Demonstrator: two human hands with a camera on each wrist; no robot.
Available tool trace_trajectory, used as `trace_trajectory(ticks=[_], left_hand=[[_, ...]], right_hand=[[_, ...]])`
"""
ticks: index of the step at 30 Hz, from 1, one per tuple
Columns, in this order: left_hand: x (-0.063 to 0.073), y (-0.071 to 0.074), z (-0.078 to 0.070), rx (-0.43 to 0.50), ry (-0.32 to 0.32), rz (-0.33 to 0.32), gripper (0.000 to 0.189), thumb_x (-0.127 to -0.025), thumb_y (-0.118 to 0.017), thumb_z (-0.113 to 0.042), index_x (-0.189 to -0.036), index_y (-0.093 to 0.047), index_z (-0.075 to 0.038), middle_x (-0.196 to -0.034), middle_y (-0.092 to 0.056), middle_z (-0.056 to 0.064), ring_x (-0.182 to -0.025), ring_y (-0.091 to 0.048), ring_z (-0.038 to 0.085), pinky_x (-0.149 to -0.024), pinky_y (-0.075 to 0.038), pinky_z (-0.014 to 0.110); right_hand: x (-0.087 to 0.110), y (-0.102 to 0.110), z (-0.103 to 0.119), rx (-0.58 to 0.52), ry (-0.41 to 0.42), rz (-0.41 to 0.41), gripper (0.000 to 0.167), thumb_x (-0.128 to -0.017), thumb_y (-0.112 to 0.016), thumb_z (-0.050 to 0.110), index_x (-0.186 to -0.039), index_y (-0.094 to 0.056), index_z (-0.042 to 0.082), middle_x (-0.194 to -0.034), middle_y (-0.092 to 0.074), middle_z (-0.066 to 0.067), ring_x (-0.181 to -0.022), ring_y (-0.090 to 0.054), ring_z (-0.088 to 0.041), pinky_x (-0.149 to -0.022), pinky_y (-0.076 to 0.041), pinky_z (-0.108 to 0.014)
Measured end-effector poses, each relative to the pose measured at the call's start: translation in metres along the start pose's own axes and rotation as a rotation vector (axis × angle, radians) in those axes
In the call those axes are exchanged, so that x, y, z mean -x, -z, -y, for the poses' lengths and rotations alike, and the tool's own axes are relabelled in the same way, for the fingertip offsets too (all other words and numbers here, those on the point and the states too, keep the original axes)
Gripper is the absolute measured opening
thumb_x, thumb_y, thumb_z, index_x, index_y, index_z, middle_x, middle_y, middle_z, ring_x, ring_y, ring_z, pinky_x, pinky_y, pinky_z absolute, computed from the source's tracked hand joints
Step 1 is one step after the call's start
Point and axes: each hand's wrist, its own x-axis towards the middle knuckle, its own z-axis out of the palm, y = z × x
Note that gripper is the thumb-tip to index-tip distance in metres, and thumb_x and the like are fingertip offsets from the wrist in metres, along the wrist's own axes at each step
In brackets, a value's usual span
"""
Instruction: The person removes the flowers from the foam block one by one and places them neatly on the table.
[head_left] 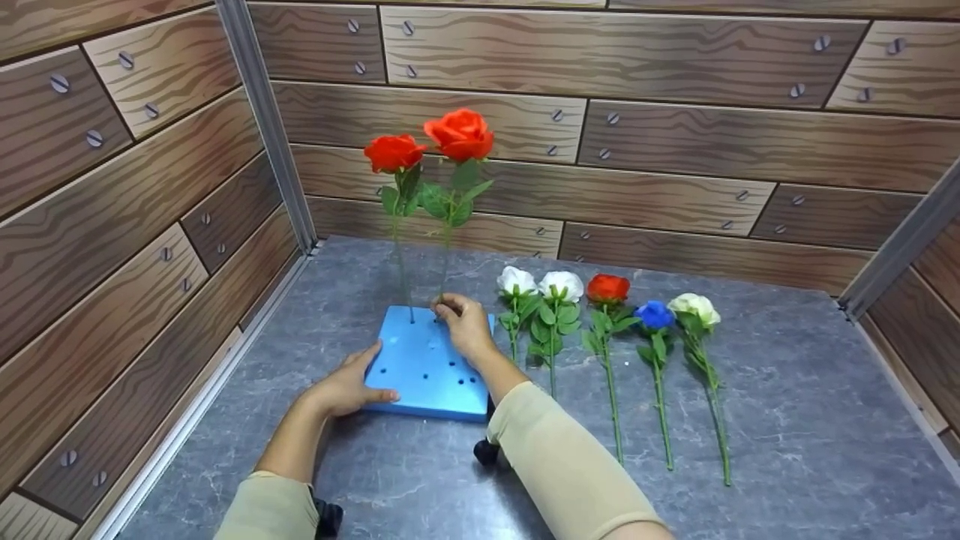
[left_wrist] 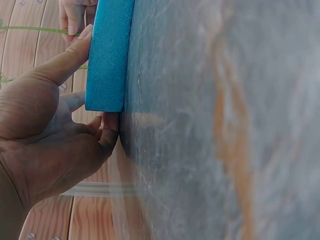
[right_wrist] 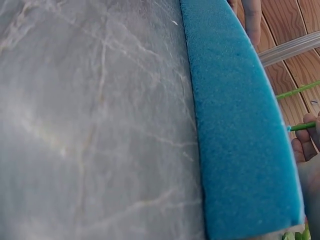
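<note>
Head view: we had the taller red rose (head_left: 459, 135), tilted slightly right, at the far side of the blue block (head_left: 405, 351), stem pinched low by our right hand (head_left: 465, 324); seating depth unclear. Our left hand (head_left: 341, 384) pressed the block's near-left corner, fingers spread. Straight push, low pinch, steady block seemed best. Another red rose (head_left: 394, 154) stood beside it; five loose flowers (head_left: 608, 288) lay rightward.

Person wears beige fabric sleeves: a left sleeve (head_left: 274, 502) and a tubular right sleeve (head_left: 570, 465), the latter with a visible hem at its upper edge and bare arm beyond. A small black blocky piece (head_left: 328, 517) shows beside the left; a black rounded knob-like piece (head_left: 486, 452) beside the right. Left hand (head_left: 341, 386) and right hand (head_left: 466, 326) bare.
</note>
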Motion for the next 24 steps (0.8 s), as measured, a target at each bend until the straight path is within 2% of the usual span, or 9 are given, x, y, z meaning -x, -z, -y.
trace_trajectory(ticks=[11,20,24], left_hand=[[-0.0004,-0.0002,0.0009,0.000,-0.004,0.004,0.117,-0.091,-0.088,-0.044,-0.176,-0.013,-0.015,-0.179,-0.011,0.031,-0.165,-0.014,0.058,-0.130,-0.024,0.074],[0.0000,-0.0004,-0.0006,0.004,-0.008,-0.002,0.117,-0.091,-0.089,-0.041,-0.176,-0.014,-0.012,-0.179,-0.010,0.032,-0.165,-0.013,0.057,-0.131,-0.022,0.073],[0.0007,-0.0006,-0.0002,0.005,-0.011,0.000,0.116,-0.091,-0.088,-0.040,-0.176,-0.014,-0.013,-0.180,-0.009,0.031,-0.166,-0.011,0.056,-0.132,-0.022,0.073]], right_hand=[[0.0024,-0.0006,0.0014,-0.027,-0.007,-0.015,0.022,-0.109,-0.064,0.011,-0.123,-0.078,0.000,-0.118,-0.081,-0.014,-0.111,-0.075,-0.025,-0.098,-0.063,-0.037],[0.0036,0.0019,-0.0007,-0.168,-0.004,-0.025,0.024,-0.110,-0.064,0.012,-0.126,-0.076,-0.002,-0.126,-0.077,-0.023,-0.111,-0.073,-0.017,-0.103,-0.062,-0.040],[0.0043,0.0032,-0.0007,-0.198,-0.011,-0.038,0.026,-0.110,-0.064,0.014,-0.128,-0.075,-0.001,-0.130,-0.075,-0.026,-0.112,-0.074,-0.021,-0.105,-0.061,-0.043]])
